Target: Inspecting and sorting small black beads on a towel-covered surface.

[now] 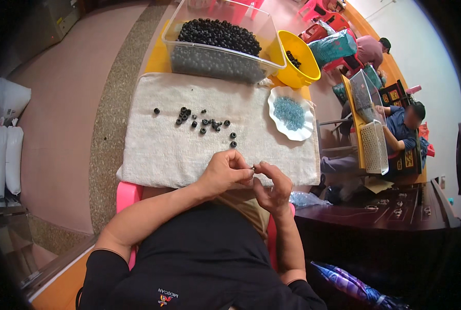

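Note:
My left hand [225, 173] and my right hand [272, 187] meet at the near edge of a white towel [158, 150], fingertips pinched together on a small black ring-shaped part [253, 168]. Several more black rings [202, 121] lie scattered on the towel beyond my hands. A white scalloped dish [305, 132] holding small pale blue pieces [288, 112] sits at the towel's right. A clear plastic tub [215, 59] heaped with black rings stands at the far end, with a yellow bowl [297, 75] beside it.
The towel covers a narrow yellow table [155, 57]. White sacks [5, 150] lie on the floor at left. At right, other people sit at a second table with a clear bin and a white basket [375, 147]. Red stools stand behind.

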Available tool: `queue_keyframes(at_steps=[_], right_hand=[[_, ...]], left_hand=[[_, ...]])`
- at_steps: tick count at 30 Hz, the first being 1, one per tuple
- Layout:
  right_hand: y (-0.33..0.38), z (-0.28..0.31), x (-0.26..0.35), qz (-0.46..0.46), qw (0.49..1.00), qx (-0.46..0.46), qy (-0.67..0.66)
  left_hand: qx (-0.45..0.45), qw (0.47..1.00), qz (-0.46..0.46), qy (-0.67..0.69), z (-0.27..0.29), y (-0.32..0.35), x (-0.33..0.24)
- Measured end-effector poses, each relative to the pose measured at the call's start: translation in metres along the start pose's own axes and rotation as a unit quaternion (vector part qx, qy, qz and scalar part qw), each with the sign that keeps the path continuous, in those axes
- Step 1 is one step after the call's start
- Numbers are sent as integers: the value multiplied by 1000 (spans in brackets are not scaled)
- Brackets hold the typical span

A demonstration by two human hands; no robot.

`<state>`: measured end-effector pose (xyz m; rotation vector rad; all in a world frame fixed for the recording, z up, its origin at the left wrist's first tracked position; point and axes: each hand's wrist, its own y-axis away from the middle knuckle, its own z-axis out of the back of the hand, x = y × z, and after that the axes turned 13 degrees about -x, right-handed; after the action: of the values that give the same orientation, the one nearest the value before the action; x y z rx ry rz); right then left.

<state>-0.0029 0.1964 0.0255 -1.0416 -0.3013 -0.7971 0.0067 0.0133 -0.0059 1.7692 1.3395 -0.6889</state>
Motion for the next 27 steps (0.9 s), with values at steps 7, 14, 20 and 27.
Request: queue_keyframes(at_steps=[7,14,20,27], right_hand=[[1,-5,-6,73,995,-6,64],[-3,-7,-2,132,989,-4,72],[0,-8,-2,136,988,0,70],[1,-9,-1,120,990,17,68]], left_hand=[[-13,1000,13,-1,1,-2,1],[-3,1000,-5,-24,4,-2,3],[-2,1000,9,-16,3,-1,1],[7,999,20,-30,4,-1,-2]])
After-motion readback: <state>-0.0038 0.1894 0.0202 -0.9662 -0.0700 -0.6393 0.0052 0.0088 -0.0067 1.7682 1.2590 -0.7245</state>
